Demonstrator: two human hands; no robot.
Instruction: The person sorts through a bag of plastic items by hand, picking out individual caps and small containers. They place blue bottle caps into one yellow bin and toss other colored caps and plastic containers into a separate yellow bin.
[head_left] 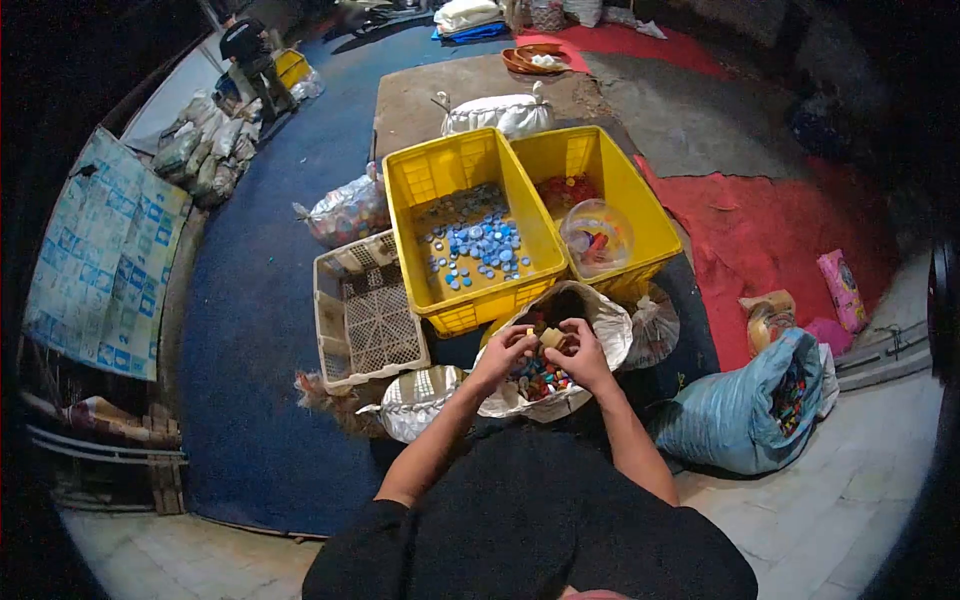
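Note:
Both hands are over an open white woven sack (612, 322) full of mixed colored plastic caps (540, 382). My left hand (505, 356) pinches a small yellow cap (530, 332) between its fingertips. Close beside it, my right hand (584, 358) grips a larger pale yellow cap (551, 338). Just beyond the sack stands a yellow crate (440, 160) with many blue caps (480, 242) spread on its bottom. The second yellow crate (650, 205), to its right, contains red caps (570, 192) and a clear round tub (597, 232) with a few red pieces inside.
Left of the crates are a white slotted basket (325, 345) and a clear bag of caps (350, 208). A tied white sack (420, 405) lies near my left forearm. At right, a blue woven sack (720, 415) spills open with caps. A person (255, 60) stands far left.

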